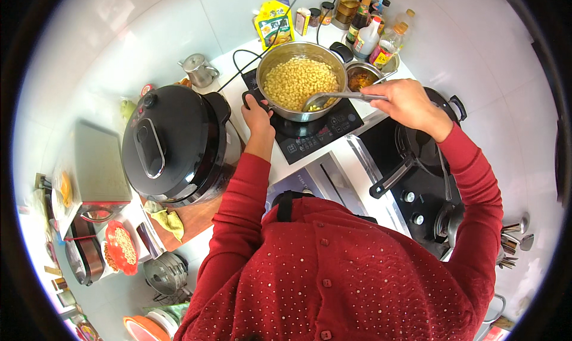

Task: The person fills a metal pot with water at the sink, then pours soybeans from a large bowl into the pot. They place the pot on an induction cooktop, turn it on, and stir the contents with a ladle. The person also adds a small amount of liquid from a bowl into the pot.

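A stainless steel pot [267, 97] full of pale yellow beans or kernels [297, 82] stands on a black induction cooktop [315, 133]. On the pot's near-left side, my left hand [258, 117] grips its black side handle. My right hand [404, 102], to the right of the pot, holds the handle of a metal spoon [318, 100], whose bowl rests among the kernels near the pot's right front wall. Partly behind the spoon handle sits a small metal bowl [361, 78] with a dark reddish-brown mix and a utensil in it.
A large black-lidded electric cooker [172, 144] stands close to my left arm. Sauce bottles [367, 39] and a yellow pouch [274, 24] are behind the pot, with a black cable crossing nearby. Under my right forearm, a dark pan [420, 148] sits on a gas hob [384, 140].
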Available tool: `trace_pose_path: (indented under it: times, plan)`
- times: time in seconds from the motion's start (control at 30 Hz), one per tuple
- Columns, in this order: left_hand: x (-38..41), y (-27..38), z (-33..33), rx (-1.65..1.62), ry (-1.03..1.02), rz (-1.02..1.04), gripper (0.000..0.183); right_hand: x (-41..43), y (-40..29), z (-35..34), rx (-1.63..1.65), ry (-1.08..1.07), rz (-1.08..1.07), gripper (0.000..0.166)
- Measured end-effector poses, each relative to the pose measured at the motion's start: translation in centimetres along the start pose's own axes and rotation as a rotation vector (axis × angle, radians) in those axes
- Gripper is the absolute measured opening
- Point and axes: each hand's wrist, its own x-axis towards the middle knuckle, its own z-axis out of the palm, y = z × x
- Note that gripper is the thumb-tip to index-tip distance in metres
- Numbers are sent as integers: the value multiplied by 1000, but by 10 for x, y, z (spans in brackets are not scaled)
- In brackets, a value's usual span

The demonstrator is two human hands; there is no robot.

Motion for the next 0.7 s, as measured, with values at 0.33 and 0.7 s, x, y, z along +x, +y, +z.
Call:
trace_pose_path:
  times: [0.33, 0.7]
  plan:
    - [-4, 2, 2, 23, 8, 9, 33, 21, -14, 57, -88, 62, -8, 30]
    - [0, -2, 1, 32, 11, 52, 35, 62, 7, 81, -72, 359, 52, 32]
